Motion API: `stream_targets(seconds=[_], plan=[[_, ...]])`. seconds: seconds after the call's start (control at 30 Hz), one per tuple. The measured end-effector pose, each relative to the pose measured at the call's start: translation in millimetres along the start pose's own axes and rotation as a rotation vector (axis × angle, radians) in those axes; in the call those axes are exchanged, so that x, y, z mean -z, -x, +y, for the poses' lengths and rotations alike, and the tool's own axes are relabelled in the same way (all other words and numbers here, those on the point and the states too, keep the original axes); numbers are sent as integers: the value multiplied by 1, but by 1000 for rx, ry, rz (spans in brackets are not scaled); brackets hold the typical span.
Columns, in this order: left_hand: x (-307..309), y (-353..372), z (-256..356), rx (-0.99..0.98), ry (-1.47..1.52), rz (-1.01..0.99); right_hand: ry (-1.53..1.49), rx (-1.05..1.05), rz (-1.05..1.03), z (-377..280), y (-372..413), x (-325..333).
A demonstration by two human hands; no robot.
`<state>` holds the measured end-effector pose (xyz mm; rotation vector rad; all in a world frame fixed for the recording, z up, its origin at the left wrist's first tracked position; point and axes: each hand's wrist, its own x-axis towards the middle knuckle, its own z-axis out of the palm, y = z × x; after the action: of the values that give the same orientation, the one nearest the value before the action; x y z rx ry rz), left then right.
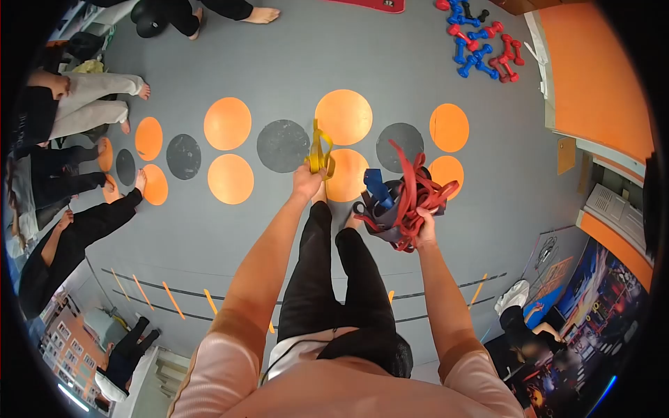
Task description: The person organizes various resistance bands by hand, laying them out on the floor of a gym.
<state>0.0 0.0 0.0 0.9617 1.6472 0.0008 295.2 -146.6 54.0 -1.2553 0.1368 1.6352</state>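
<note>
My left hand (306, 182) is closed around a yellow resistance band (321, 152), whose loops stand up above the fingers. In my right hand (426, 226) is a tangled bundle of resistance bands. Red bands (411, 198) hang over the fingers, a dark purple band (380, 217) loops out to the left, and a wide blue band (377, 187) sticks up at the bundle's left side. The two hands are apart, both held out in front of me above the floor. Part of the bundle hides some of my right fingers.
Orange and dark circles (227, 123) mark the grey floor (376, 63) in rows. Red and blue dumbbells (481, 52) lie at the upper right. Several people (97, 97) sit along the left side, their bare feet on the floor. Another person (523, 327) is at the lower right.
</note>
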Motion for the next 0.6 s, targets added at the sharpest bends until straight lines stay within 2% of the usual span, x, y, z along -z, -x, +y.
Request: stream_targets(seconds=[0.07,0.1,0.17,0.2,0.27,0.37,0.43,0.5,0.53,0.6], plan=[[-13,33,-2,-34,146,-11,75,-131,161,-3,16,-1],[-15,-70,5,-114,174,2,98,-56,126,6,-96,-6],[-30,-68,-8,-189,272,-9,137,-92,176,20,-109,-7],[-6,-69,-19,-186,194,16,89,-161,140,46,-129,-24],[-12,-79,-22,-201,184,11,103,-193,134,50,-145,-32],[-28,-85,-24,-239,130,-7,143,-196,105,47,-148,-43],[-38,-80,-34,-256,88,-2,134,-282,78,52,-143,-44],[-54,-66,-39,-301,53,120,159,-249,54,52,-128,-41],[-57,-59,-39,-257,66,39,178,-224,29,50,-119,-37],[-63,-39,-49,-274,109,43,198,-203,-17,53,-101,-30]])
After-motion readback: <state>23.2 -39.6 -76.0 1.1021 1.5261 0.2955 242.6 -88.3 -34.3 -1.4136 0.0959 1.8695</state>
